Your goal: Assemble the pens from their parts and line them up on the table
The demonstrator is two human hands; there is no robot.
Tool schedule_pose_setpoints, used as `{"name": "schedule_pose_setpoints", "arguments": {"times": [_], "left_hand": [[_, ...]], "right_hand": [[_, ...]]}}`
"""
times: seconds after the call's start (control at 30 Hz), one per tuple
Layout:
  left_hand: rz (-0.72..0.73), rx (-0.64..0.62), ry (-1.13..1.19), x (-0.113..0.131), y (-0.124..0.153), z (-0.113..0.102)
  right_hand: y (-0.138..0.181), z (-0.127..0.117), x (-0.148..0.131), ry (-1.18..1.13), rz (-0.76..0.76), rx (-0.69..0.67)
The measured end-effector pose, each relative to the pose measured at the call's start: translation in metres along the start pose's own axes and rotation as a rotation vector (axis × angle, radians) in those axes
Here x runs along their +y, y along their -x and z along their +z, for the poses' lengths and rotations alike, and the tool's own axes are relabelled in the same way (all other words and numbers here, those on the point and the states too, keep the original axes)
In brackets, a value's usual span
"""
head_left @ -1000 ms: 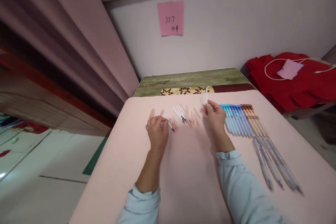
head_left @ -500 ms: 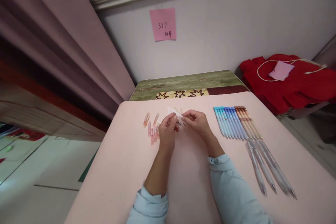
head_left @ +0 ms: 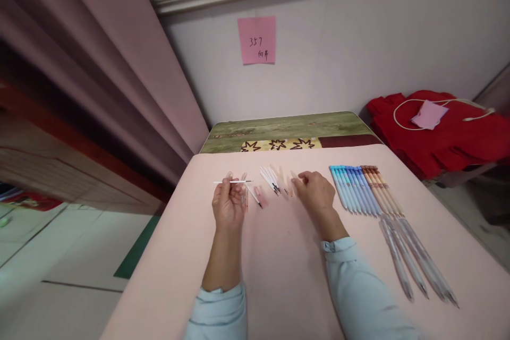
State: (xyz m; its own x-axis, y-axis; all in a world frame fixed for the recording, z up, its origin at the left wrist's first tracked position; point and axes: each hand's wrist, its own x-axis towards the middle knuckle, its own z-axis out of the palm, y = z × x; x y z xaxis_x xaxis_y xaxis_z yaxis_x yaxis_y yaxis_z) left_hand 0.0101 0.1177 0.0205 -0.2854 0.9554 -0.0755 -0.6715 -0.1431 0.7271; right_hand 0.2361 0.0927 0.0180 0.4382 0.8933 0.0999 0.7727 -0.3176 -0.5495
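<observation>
A thin white refill [head_left: 238, 181] lay crosswise in the left hand [head_left: 228, 210], its fingers grasping it above the bench [head_left: 290, 271]. The right hand [head_left: 317, 195] was at the pale tubes [head_left: 289, 186]; whether its fingers gripped one, I could not tell. Between the hands lay loose refills [head_left: 270, 179]. Rightward stood a row of coloured pens [head_left: 354, 191], with clear grey pens [head_left: 418, 260] nearer the person.

Pink wall note [head_left: 257, 22]: handwritten "357", smaller Chinese characters below.
</observation>
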Motion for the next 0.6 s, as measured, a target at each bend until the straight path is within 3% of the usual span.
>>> {"name": "schedule_pose_setpoints", "arguments": {"times": [0.23, 0.33, 0.43, 0.53, 0.6], "left_hand": [[-0.056, 0.010, -0.020, -0.003, 0.001, 0.000], [-0.070, -0.020, -0.027, -0.007, 0.003, 0.005], [-0.076, -0.034, -0.045, -0.009, 0.004, 0.008], [-0.057, -0.023, -0.036, -0.009, 0.003, 0.009], [-0.034, 0.003, -0.014, -0.008, 0.003, 0.009]], "right_hand": [[0.004, 0.001, -0.005, 0.012, 0.069, -0.014], [0.005, 0.001, -0.006, -0.063, 0.084, 0.063], [0.007, 0.007, -0.013, -0.369, -0.019, 0.121], [0.013, 0.017, -0.024, -0.792, -0.144, -0.057], [0.018, 0.023, -0.030, -0.942, -0.198, -0.195]]}}
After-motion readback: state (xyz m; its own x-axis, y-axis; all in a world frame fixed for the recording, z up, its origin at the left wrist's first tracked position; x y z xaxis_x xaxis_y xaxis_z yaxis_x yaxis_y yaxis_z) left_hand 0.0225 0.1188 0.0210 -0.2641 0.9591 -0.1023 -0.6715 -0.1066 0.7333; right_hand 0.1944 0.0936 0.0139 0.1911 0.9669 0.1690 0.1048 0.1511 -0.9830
